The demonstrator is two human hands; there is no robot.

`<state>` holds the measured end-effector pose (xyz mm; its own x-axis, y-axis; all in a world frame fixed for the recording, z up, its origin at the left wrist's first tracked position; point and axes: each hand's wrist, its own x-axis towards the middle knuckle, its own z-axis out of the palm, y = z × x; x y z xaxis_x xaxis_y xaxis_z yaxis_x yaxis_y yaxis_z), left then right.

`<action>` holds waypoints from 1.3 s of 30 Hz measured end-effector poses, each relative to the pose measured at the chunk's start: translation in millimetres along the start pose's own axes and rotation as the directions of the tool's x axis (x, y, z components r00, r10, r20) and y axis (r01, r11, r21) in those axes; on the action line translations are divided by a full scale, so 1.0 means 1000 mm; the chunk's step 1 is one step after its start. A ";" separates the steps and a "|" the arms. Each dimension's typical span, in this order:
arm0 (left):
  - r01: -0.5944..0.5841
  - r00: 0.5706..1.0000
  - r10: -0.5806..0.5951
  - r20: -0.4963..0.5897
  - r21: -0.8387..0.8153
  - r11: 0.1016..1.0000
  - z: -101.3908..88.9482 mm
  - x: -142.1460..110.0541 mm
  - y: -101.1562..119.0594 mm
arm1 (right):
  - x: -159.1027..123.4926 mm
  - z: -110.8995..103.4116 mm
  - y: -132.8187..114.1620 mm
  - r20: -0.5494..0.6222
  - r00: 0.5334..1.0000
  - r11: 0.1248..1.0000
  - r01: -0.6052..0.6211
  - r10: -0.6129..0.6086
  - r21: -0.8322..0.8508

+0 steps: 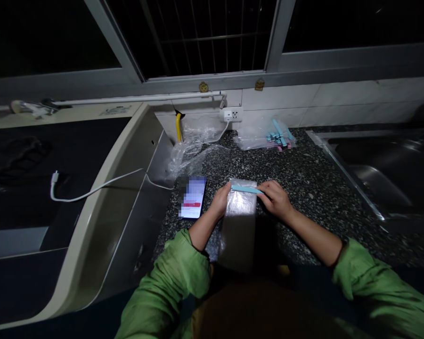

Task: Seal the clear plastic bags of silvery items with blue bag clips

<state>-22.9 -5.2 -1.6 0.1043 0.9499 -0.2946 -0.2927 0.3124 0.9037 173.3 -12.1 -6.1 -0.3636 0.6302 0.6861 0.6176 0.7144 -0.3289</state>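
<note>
A clear plastic bag (239,221) is laid flat on the speckled dark worktop (314,188), its length running toward the person. Across the bag's far end a light blue clip strip (246,189) is seen, lying crosswise. The strip is pinched at its 2 ends — by the fingers of the left hand (222,200) at the left end and by the fingers of the right hand (276,197) at the right end, both hands closed on it and resting on the bag. Green sleeves (169,287) are pushed back from both forearms.

Just left of the left hand a lit phone (192,197) is lying on the worktop, its screen blurred. A white cable (99,187) is run from a wall socket (231,114) down past the phone and off to the left. Behind the phone crumpled clear plastic (194,150) is heaped beside a yellow pipe (178,126). Farther back, against the tiled wall, another clear bag (257,136) is set — a bundle of blue and pink strips (281,136) is held inside it. At the right a steel sink (381,165) is sunk into the worktop, well apart from the hands.
</note>
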 end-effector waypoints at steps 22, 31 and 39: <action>-0.012 0.998 0.013 -0.066 0.011 1.000 0.000 0.003 0.001 | 0.004 -0.005 -0.004 -0.112 0.982 0.981 -0.135 0.150 0.136; -0.009 0.994 0.009 -0.111 -0.007 1.000 -0.004 0.007 -0.003 | 0.007 -0.013 -0.007 -0.233 0.959 0.977 -0.118 0.159 0.179; -0.021 0.992 0.017 -0.124 -0.034 0.999 -0.005 0.006 -0.001 | 0.006 -0.021 -0.002 -0.302 0.935 0.972 -0.134 0.189 0.192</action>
<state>-26.3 0.5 -6.0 -0.0196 0.9487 -0.3156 -0.3274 0.2922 0.8986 184.0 -16.4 12.1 -0.0127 0.6318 0.7750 0.5153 0.6684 -0.5364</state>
